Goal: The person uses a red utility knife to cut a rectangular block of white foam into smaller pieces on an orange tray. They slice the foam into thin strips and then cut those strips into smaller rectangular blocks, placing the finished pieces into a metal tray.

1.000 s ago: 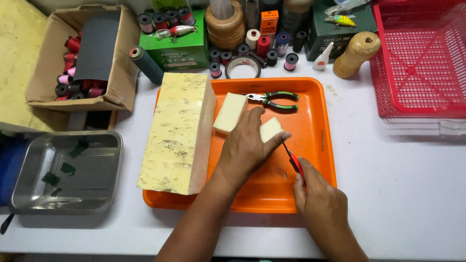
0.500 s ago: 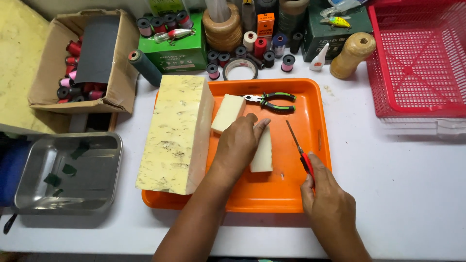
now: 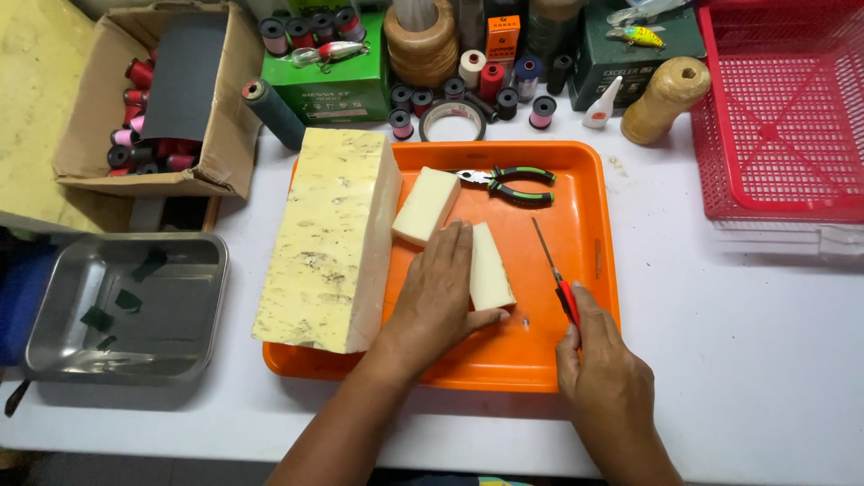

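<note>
An orange tray [image 3: 589, 202] lies on the white table. On its left part rests a large pale-yellow foam block [image 3: 333, 236]. Two small foam slabs sit in the tray: one [image 3: 426, 204] near the block's top, the other [image 3: 490, 267] under the fingers of my left hand [image 3: 436, 297], which presses on its left side. My right hand [image 3: 601, 369] grips a red-handled knife [image 3: 556, 274], its blade pointing away, just right of that slab. Green-handled pliers [image 3: 508, 180] lie at the tray's far edge.
A steel tray [image 3: 126, 315] with dark scraps sits at the left. A cardboard box [image 3: 157, 99] of thread spools is at the back left. Spools, a tape ring [image 3: 453, 119], twine [image 3: 664, 99] and a red basket [image 3: 783, 108] line the back and right.
My left hand turned the small slab and slid it toward me, lengthwise in the tray. My right hand pulled the knife away to the right of the slab.
</note>
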